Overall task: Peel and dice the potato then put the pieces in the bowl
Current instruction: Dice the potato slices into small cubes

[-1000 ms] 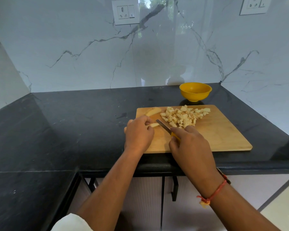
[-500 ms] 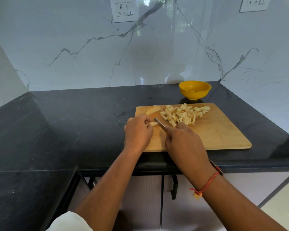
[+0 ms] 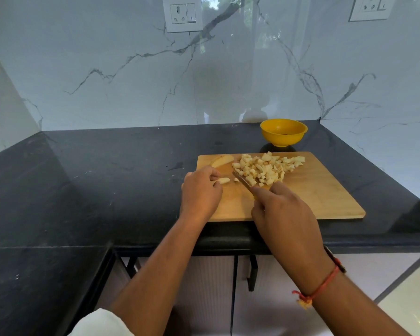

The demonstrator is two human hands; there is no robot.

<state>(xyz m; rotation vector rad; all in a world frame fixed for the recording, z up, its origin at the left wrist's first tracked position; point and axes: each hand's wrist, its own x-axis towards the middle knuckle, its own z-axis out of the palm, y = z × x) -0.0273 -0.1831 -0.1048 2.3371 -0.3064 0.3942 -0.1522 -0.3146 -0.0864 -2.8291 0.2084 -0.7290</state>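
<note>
2 bare hands work over a wooden cutting board (image 3: pixel 325 195) that lies on the black surface (image 3: pixel 107 178). The left hand (image 3: pixel 200 192) keeps a narrow grip, its fingertips pinching the near end of a short potato strip (image 3: pixel 223 181) on the left part of the board. The right hand (image 3: pixel 284 214) has its grip closed round the yellow handle of a knife (image 3: pixel 243 181), with the forefinger laid along the top. The blade slants toward the far left, its tip at the near left edge of the heap of diced potato (image 3: pixel 267 168); whether the edge touches the board cannot be told. 1 small cube (image 3: pixel 236 179) lies between the strip and the blade. A larger uncut slice (image 3: pixel 222 160) rests at the board's far left corner. The yellow bowl (image 3: pixel 283 135) stands on the surface just beyond the board's far edge. A red thread (image 3: pixel 325 284) circles the right wrist.
</note>
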